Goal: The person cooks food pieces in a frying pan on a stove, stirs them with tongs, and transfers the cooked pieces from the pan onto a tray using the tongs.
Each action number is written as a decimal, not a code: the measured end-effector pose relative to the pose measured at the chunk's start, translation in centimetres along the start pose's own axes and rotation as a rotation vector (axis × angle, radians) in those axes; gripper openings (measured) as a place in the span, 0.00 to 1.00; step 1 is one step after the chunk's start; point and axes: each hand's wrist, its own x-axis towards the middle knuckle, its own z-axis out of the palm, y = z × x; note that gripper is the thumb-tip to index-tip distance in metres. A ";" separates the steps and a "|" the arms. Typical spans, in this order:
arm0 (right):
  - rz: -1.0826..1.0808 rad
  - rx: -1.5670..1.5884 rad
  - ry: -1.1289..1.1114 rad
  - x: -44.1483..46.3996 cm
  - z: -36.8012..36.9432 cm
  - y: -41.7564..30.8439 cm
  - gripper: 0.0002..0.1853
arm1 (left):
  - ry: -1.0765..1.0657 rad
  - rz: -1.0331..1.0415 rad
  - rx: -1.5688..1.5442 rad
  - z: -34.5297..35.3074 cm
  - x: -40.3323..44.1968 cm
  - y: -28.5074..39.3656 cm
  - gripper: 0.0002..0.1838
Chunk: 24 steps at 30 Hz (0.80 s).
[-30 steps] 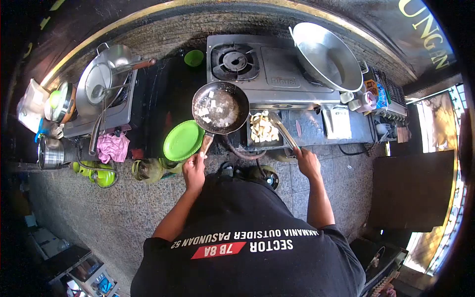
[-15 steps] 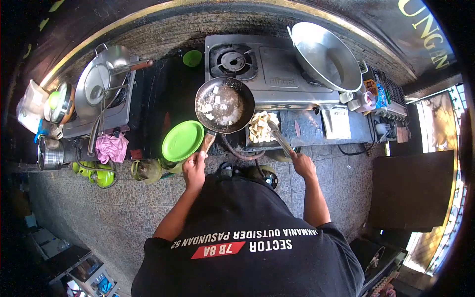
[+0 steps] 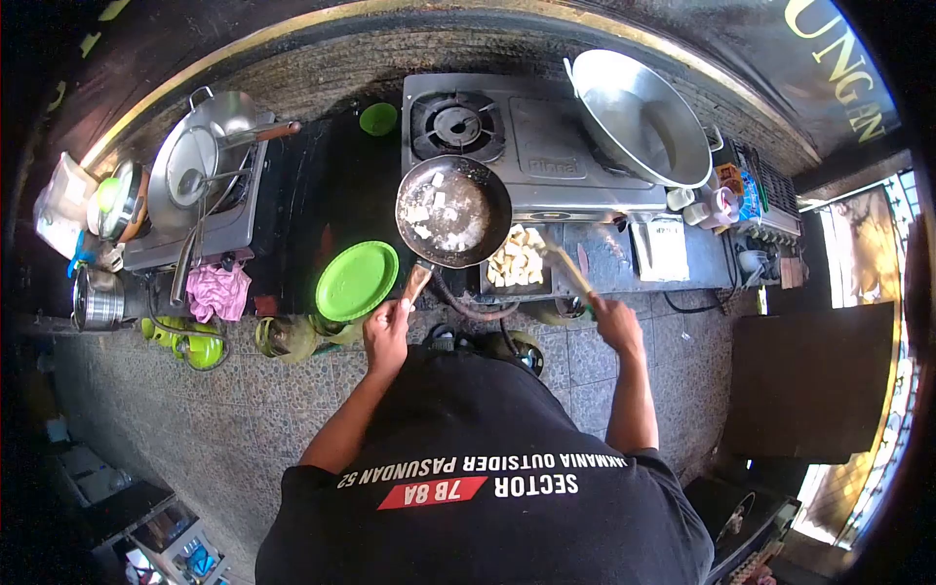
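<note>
My left hand is closed around the wooden handle of a dark frying pan, held at the stove's front edge. Several small white pieces and a pale residue lie in the pan. In my right hand is a spatula, gripped by its handle. Its blade is smeared by motion, just right of a heap of pale chopped pieces. These pieces fill a dark tray below and right of the pan. Beside my left hand lies a green plate.
Behind the pan stands a gas stove, with a large metal wok on its right side. A second stove at left carries another wok and strainers. A pink cloth hangs there. Gas cylinders and hoses sit under the counter.
The spatula has moved from the heap of pieces to the right, with my right hand. The pan has shifted slightly right and down, still held by my left hand.
</note>
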 end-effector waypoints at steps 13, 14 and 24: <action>-0.371 -0.126 -0.019 -1.8 -3.8 -7.8 0.36 | -0.151 0.036 0.116 1.1 -0.9 1.1 0.20; -0.356 -0.074 0.002 -1.8 -3.3 -8.1 0.36 | -0.134 0.071 0.090 1.5 -1.0 0.7 0.18; -0.359 -0.001 0.010 0.1 -1.0 -9.1 0.37 | -0.172 0.192 0.210 1.0 -1.7 -1.7 0.17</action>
